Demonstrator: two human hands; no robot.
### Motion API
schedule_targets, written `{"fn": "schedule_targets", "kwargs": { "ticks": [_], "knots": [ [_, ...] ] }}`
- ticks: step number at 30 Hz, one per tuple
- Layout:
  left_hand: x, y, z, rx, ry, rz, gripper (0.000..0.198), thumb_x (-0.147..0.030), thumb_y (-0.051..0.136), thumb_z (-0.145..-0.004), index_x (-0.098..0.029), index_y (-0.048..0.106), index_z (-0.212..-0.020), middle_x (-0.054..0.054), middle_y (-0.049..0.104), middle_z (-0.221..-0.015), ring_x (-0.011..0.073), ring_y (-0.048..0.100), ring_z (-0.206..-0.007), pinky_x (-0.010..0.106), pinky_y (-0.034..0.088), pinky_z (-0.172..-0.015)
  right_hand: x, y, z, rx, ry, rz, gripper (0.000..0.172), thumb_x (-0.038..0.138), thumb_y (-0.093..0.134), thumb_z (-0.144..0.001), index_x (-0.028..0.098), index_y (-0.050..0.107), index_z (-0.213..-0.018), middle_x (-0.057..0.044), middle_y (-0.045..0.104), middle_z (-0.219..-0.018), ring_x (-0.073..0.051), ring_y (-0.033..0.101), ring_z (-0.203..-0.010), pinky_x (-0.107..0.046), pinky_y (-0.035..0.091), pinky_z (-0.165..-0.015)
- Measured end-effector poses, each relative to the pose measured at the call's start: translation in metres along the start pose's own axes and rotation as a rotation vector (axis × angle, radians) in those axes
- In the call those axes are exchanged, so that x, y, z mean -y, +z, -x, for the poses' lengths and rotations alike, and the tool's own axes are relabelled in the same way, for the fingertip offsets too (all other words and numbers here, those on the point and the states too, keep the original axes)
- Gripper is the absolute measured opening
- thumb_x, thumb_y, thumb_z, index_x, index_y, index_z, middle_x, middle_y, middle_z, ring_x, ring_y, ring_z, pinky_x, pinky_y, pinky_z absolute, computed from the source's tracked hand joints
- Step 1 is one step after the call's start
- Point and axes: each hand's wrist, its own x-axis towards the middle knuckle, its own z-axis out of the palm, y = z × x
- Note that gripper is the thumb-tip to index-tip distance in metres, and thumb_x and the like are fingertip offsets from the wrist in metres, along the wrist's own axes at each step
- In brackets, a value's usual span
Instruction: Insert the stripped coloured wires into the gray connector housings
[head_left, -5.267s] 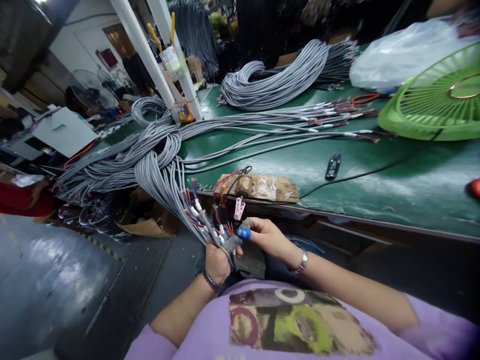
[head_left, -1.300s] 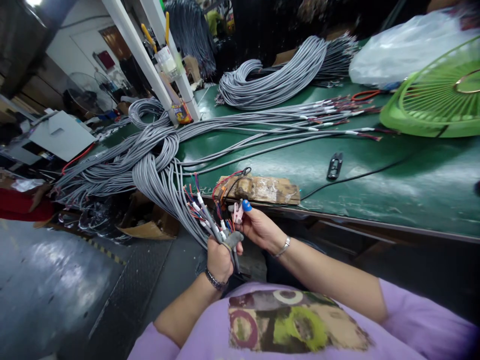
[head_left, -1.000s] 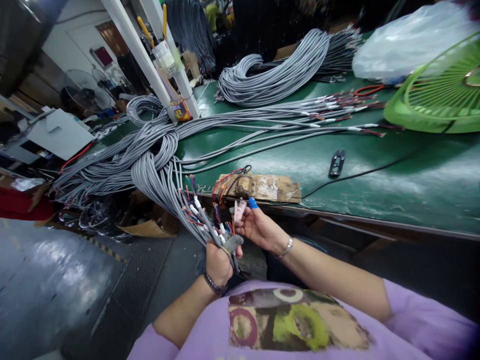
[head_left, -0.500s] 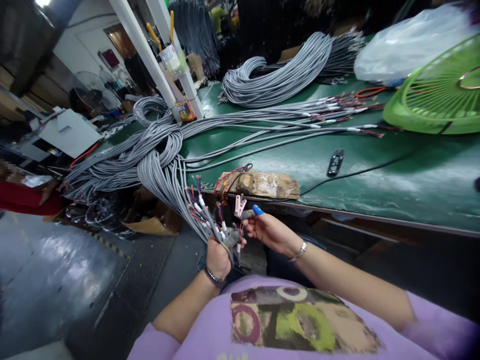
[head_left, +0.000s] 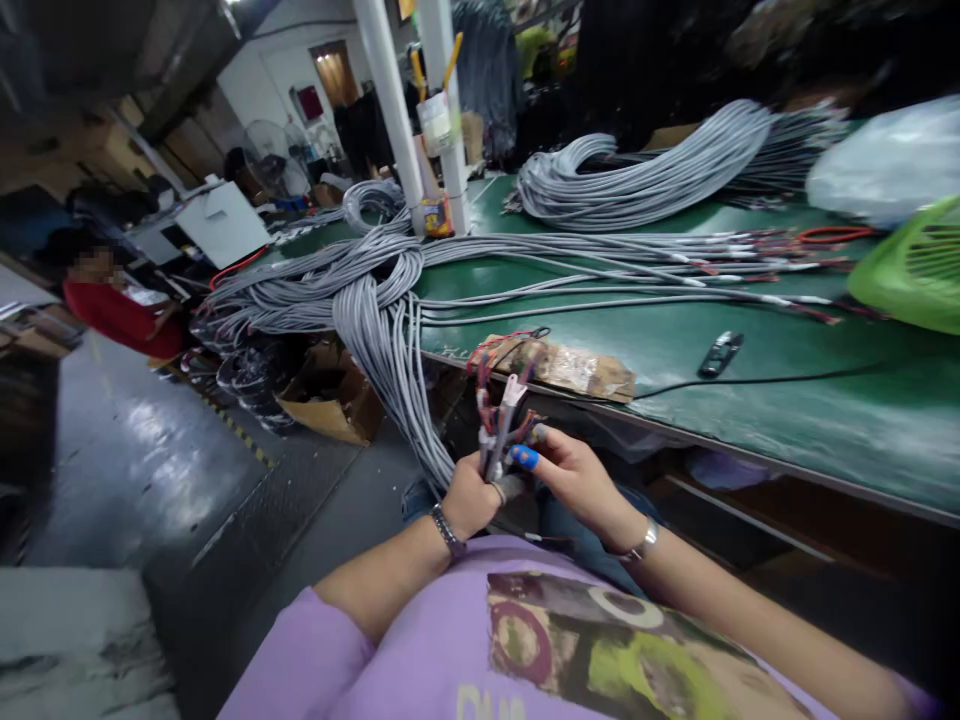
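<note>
My left hand (head_left: 472,497) is closed around a bundle of grey cables (head_left: 493,455) below the bench edge. Stripped ends with thin coloured wires (head_left: 486,410) fan upward out of that fist. Close beside it, my right hand (head_left: 581,480) has its fingers bent together at some of the dark red and coloured wire ends (head_left: 529,428); blue tape (head_left: 525,457) wraps its thumb. A pink clip (head_left: 513,390) shows just behind the wires, in front of a taped wooden block (head_left: 574,368) on the bench. The fingertips are partly hidden.
Long grey cables (head_left: 382,330) drape off the green bench (head_left: 787,410). A cable coil (head_left: 645,180), black snips (head_left: 721,355), a black cord (head_left: 757,380), a green fan (head_left: 915,265) and a plastic bag (head_left: 889,160) lie on it. A person in red (head_left: 124,315) is at far left.
The view has swung left, so the bench appears further right. My right hand has moved against the cable bundle, and its thumb has come down onto the wire ends.
</note>
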Motion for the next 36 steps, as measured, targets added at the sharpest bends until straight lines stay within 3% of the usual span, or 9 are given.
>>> {"fn": "schedule_targets", "kwargs": {
  "ticks": [4,7,16,21,36],
  "knots": [
    [-0.008,0.003,0.007,0.071,0.007,0.010,0.027,-0.035,0.081,-0.052,-0.016,0.068,-0.065,-0.001,0.061,-0.058,0.0123,0.053,-0.054,0.025,0.044,-0.056,-0.011,-0.007,0.013,-0.094,-0.007,0.092,0.022,0.042,0.069,-0.071,0.023,0.067,-0.083,-0.003,0.065,-0.078,-0.019,0.056,-0.072,-0.032,0.047,-0.070],
    [-0.009,0.001,0.005,0.043,-0.041,0.052,0.032,-0.043,0.079,-0.053,-0.015,0.068,-0.062,0.001,0.060,-0.052,0.0130,0.054,-0.051,0.026,0.044,-0.054,-0.021,-0.016,0.016,-0.135,0.012,0.073,0.024,0.041,0.069,-0.072,0.023,0.067,-0.087,-0.004,0.064,-0.077,-0.018,0.055,-0.069,-0.032,0.047,-0.066],
    [-0.001,-0.034,-0.010,-0.303,-0.035,0.286,0.030,-0.041,0.073,-0.061,-0.013,0.066,-0.068,0.002,0.064,-0.055,0.0094,0.056,-0.045,0.019,0.032,-0.041,-0.024,-0.017,0.020,-0.170,0.076,0.012,0.024,0.040,0.072,-0.067,0.022,0.069,-0.083,-0.003,0.063,-0.077,-0.016,0.053,-0.066,-0.028,0.044,-0.058],
    [-0.011,-0.049,-0.010,-0.344,-0.050,0.316,0.029,-0.039,0.072,-0.061,-0.012,0.065,-0.070,0.002,0.063,-0.057,0.0082,0.054,-0.044,0.019,0.032,-0.041,-0.025,-0.017,0.024,-0.078,0.115,0.009,0.024,0.041,0.072,-0.066,0.021,0.070,-0.079,-0.005,0.067,-0.078,-0.019,0.058,-0.073,-0.033,0.048,-0.069],
    [-0.008,-0.036,-0.018,-0.353,-0.040,0.241,0.026,-0.036,0.072,-0.061,-0.013,0.065,-0.068,0.001,0.063,-0.056,0.0073,0.054,-0.044,0.017,0.034,-0.040,-0.042,-0.022,0.024,0.004,0.085,-0.009,0.021,0.037,0.071,-0.068,0.019,0.071,-0.079,-0.003,0.067,-0.076,-0.017,0.058,-0.071,-0.030,0.047,-0.068]
  ]
}}
